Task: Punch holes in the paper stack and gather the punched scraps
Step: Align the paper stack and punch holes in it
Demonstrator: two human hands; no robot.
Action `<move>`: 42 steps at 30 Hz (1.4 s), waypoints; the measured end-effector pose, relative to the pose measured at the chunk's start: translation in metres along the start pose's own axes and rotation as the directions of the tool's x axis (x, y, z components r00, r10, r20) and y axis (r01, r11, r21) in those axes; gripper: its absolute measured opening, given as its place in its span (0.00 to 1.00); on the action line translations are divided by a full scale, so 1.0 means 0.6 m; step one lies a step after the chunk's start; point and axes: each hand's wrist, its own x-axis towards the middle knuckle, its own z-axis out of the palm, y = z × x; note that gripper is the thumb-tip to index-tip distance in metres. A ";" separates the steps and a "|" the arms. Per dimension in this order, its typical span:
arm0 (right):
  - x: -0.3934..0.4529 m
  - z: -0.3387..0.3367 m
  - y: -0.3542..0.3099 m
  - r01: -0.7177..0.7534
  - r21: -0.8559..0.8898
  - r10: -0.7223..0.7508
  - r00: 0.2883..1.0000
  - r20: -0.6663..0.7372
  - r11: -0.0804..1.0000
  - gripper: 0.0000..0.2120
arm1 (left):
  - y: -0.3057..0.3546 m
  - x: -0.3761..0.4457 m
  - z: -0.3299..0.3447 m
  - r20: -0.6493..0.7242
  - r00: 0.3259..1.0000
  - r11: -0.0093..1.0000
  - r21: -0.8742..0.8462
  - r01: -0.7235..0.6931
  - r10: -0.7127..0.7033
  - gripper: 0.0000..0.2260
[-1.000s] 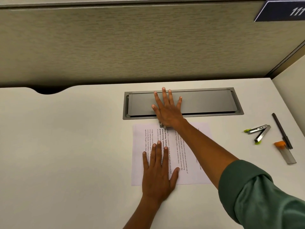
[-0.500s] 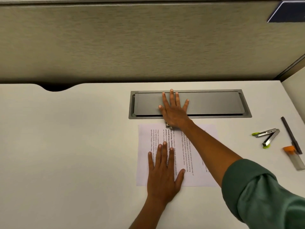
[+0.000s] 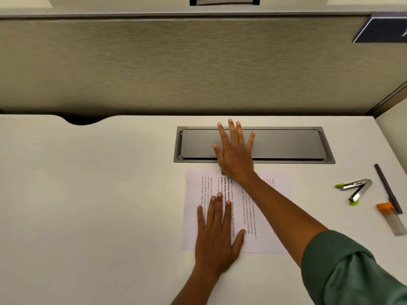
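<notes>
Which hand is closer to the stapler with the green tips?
Right. The right hand lies flat at the paper's far edge, nearer the stapler; the left hand presses the paper's near part, farther away.

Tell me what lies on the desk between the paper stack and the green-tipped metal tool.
Head view: only bare desk between the paper stack and the green-tipped metal tool.

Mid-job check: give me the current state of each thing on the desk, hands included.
Paper stack: flat on the desk, printed side up.
Left hand: open, palm flat on the paper.
Right hand: open, heel pressing a small tool at the paper's far edge; tool mostly hidden.
Desk hatch: lid shut.
Two green-tipped metal tools: lying untouched.
Pen: lying flat.
Orange-capped piece: lying flat.
</notes>
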 end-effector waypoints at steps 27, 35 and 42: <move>-0.045 -0.058 0.048 -0.131 0.522 0.227 0.966 -0.126 0.843 0.21 | -0.002 -0.002 -0.008 -0.062 0.997 0.999 0.002 -0.043 0.043 0.36; -0.193 -0.068 0.134 -0.371 0.515 0.435 0.901 -0.003 0.773 0.21 | 0.001 -0.011 -0.027 -0.157 0.981 0.993 -0.020 -0.118 0.114 0.33; -0.293 -0.071 0.167 -0.486 0.523 0.541 0.839 0.054 0.701 0.22 | -0.004 -0.017 -0.061 -0.227 0.965 0.982 -0.109 -0.157 0.129 0.28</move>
